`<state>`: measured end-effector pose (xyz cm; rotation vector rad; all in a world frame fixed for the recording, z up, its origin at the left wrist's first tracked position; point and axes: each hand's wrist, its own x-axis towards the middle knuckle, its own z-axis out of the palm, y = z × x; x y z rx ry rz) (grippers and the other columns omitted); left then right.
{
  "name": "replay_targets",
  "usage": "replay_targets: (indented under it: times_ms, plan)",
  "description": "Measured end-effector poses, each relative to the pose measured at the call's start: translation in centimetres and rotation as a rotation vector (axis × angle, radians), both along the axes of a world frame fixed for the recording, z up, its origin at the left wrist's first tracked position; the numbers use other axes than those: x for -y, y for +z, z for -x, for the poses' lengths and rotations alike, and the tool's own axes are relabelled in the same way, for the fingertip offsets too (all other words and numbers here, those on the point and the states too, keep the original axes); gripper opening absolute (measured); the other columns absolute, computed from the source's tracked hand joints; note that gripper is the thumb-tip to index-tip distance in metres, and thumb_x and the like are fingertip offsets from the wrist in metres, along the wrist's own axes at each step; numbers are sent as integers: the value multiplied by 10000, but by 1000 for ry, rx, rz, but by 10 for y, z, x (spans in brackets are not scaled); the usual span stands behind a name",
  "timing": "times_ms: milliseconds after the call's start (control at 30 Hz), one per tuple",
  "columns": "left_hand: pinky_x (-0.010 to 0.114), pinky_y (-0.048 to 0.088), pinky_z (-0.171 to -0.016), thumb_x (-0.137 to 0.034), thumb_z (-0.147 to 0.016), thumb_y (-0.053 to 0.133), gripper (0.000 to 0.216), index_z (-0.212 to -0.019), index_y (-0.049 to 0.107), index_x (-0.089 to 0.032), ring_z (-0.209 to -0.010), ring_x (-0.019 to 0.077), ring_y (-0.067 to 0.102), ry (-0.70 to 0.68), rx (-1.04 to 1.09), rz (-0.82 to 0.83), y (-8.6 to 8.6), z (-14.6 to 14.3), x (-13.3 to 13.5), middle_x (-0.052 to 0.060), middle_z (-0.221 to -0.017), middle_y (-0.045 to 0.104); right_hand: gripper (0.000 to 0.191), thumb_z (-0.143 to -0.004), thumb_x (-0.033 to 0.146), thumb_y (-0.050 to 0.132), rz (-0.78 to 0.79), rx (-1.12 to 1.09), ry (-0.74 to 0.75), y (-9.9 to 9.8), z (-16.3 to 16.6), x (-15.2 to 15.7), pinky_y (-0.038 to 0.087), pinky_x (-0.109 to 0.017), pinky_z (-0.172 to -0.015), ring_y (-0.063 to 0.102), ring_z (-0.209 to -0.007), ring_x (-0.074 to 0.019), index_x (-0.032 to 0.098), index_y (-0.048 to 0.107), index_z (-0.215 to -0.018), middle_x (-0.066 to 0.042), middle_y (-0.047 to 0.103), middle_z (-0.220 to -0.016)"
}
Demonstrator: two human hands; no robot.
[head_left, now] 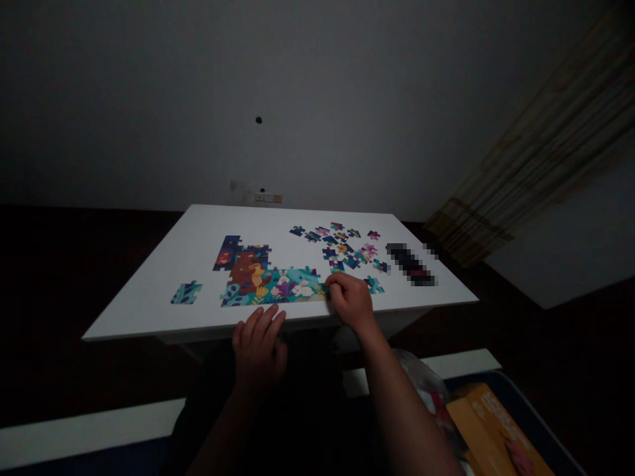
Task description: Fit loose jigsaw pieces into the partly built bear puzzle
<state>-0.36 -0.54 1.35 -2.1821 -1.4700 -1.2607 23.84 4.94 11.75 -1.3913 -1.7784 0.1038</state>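
A partly joined jigsaw puzzle [265, 281] lies on the white table, showing a brown bear, white rabbits and teal plants. My right hand [350, 299] is closed, its curled fingertips touching the lower right end of the joined part. Whatever sits under those fingers is hidden from me. At the table's front edge, just below the puzzle, my left hand [260, 344] rests with fingers stretched out and apart, holding nothing. Several loose puzzle pieces [351, 262] are scattered beyond my right hand, and a teal piece [376, 285] is just to its right.
Apart on the left lies a teal leafy puzzle section [186, 293]. A pixelated dark object [411, 266] is on the right of the white table [143, 291]. An orange box [496, 430] and clear plastic bag [421, 371] are low right. A curtain [536, 132] hangs right.
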Motion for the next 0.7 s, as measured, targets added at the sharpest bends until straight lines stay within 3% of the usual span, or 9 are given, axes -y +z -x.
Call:
replay_targets:
  times_ms: [700]
  plan:
    - [517,258,-1270,-149,-911,634,471,-1374,674,-232,-1352,311,645,-15,-27,-53,3,1,-2,111,-1378,766,267,-907,196,494,-14,4,-1,-1,-1,-1,478,-311,-736,732,-767,-221,235,741,-813,-35,770,-800]
